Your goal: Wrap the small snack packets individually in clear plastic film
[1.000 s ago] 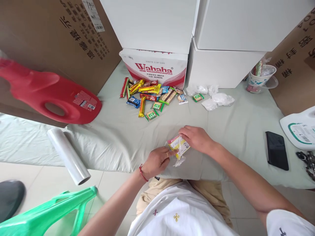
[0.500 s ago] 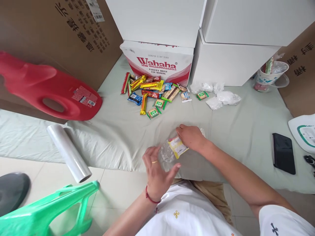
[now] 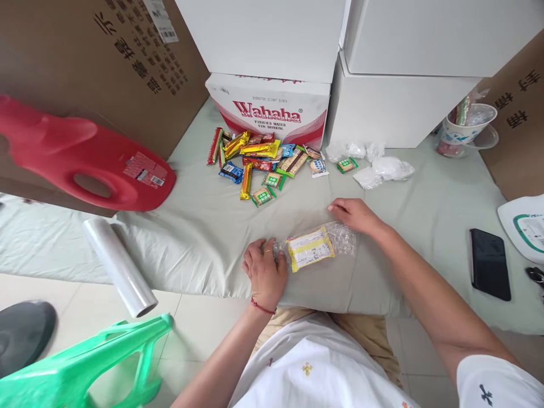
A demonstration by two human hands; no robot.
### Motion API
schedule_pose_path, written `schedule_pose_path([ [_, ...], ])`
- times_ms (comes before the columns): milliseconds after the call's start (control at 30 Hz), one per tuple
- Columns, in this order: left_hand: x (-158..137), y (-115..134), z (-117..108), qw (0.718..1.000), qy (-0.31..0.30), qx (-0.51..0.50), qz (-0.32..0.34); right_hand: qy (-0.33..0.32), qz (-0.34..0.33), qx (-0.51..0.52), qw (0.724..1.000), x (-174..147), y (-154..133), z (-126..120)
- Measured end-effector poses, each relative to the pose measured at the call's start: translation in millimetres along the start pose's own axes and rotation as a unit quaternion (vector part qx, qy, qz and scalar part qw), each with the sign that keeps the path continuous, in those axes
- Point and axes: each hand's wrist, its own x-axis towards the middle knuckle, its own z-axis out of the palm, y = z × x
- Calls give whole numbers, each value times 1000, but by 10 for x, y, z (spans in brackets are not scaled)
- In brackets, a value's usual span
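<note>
A yellow-and-white snack packet (image 3: 311, 249) lies in crumpled clear plastic film (image 3: 343, 238) near the front of the cloth-covered surface. My left hand (image 3: 266, 269) is closed over the film's left end, its fingers curled down and partly hidden. At the film's upper right edge is my right hand (image 3: 355, 215), fingers curled together; whether anything is pinched in them is hidden. Beyond both hands lies a pile of wrapped snacks (image 3: 259, 148), with green-edged biscuit packets (image 3: 263, 196) nearest. White plastic-wrapped bundles (image 3: 389, 170) lie to its right.
At the left are a red jug (image 3: 114, 164), a roll of film (image 3: 121, 266) and a green stool (image 3: 97, 357). A Wahaha carton (image 3: 272, 110) and white boxes stand behind. On the right are a phone (image 3: 489, 263), a white bottle (image 3: 525, 226) and a paper cup (image 3: 463, 133).
My left hand has closed over the film's left end. My right hand has shifted right and away from me, uncovering the packet, which now shows more of its face.
</note>
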Motion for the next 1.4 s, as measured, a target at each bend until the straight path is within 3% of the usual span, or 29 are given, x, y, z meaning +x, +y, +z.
schedule_pose_path([
  [100, 20, 24, 14, 1000, 7, -5, 9, -77, 7, 86, 993, -100, 151, -127],
  [200, 37, -1, 28, 1000, 8, -11, 7, -145, 16, 84, 986, -150, 334, -242],
  [267, 46, -30, 34, 1000, 9, -16, 5, -74, 55, 49, 995, -159, 435, -295],
  [367, 62, -68, 20, 998, 25, -57, 17, 148, 101, -44, 983, -238, 394, -259],
  [433, 77, -74, -18, 994, 17, -104, 23, 239, 44, -72, 967, -372, 199, -103],
  [467, 85, -70, -44, 992, 3, -126, 17, 244, -11, -68, 967, -455, 68, 17],
  [567, 120, -38, -141, 984, -48, -170, -35, 120, -176, -65, 975, -664, -305, 451],
  [633, 158, -22, -206, 974, -68, -205, -71, 62, -179, -80, 979, -704, -445, 693],
  [733, 246, -11, -303, 930, -113, -315, -152, 23, -112, -106, 988, -638, -497, 848],
  [900, 373, 163, -425, 788, -215, -514, -263, -12, -83, -100, 991, -547, -521, 760],
  [1000, 353, 383, -376, 763, -225, -549, -255, -14, -86, -83, 993, -547, -539, 731],
  [1100, 275, 526, -245, 770, -203, -559, -232, -5, -95, -55, 994, -538, -506, 752],
  [1167, 223, 528, -172, 791, -192, -542, -210, 1, -104, -26, 994, -520, -458, 772],
  [1333, 161, 350, -126, 905, -161, -391, -40, 15, -124, 52, 991, -496, -338, 779],
  [1400, 150, 295, -112, 931, -139, -335, 21, 28, -126, 70, 989, -541, -331, 781],
])
